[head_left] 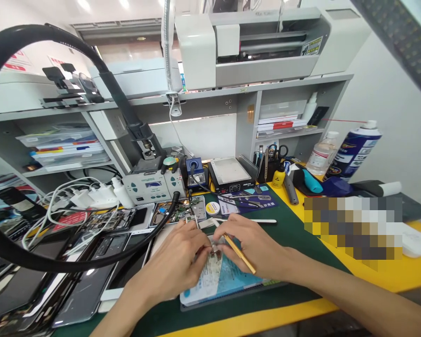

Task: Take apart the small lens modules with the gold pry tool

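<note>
Head view. Nearest the lens: both forearms coming in from the bottom edge, meeting over a light blue work mat (pixel 217 281) on the green desk (pixel 294 238). Left hand (pixel 182 255) curled, fingertips pinching down on a small circuit part (pixel 215 250) at the mat's far end; part mostly hidden between the two hands, kind not legible. Right hand (pixel 254 245) closed around a thin yellow-handled tool (pixel 240 252), long axis running from lower right up to upper left, tip aimed at the part just beside the left fingertips. Both hands touching or nearly touching the part; left one the nearer. Containers: black pen cup (pixel 266 166) behind, holding scissors and tools; small round tin (pixel 212 208) beyond the hands, contents unclear. Spray can (pixel 354 150) and clear bottle (pixel 321 154) far right, well apart.
</note>
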The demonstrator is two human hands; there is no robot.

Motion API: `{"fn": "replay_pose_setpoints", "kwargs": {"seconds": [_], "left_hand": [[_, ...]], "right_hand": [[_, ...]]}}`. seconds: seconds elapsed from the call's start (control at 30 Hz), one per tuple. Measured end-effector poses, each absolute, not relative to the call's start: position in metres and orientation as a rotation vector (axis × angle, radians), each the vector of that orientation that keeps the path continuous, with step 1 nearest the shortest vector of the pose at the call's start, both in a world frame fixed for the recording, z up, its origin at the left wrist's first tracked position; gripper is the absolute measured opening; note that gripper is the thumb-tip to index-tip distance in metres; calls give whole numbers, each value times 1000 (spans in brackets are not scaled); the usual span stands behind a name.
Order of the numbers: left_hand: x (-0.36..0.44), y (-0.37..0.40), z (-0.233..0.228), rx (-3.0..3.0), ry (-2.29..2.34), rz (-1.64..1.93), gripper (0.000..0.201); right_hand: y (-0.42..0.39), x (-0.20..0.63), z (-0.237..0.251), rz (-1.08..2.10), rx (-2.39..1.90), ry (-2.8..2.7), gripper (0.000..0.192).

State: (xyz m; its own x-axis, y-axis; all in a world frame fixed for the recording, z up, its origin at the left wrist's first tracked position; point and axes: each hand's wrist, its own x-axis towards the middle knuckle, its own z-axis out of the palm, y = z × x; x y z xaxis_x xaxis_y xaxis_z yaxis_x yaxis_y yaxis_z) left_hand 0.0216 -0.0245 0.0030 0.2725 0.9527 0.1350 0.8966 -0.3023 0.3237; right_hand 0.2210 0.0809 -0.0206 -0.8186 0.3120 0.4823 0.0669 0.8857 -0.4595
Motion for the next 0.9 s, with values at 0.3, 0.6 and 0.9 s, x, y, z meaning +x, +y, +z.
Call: {"fn": "replay_pose_setpoints", "kwargs": {"seconds": [0.3, 0.6, 0.9], "left_hand": [[22, -24, 3, 2367, 1709, 440, 22], [17, -23, 1, 2355, 1741, 442, 23], [21, -24, 1, 2374, 1745, 417, 23]], "right_hand": [[81, 215, -35, 559, -162, -2431, 22], [81, 218, -29, 452, -177, -2454, 12], [76, 211, -33, 379, -108, -2432, 8]]}}
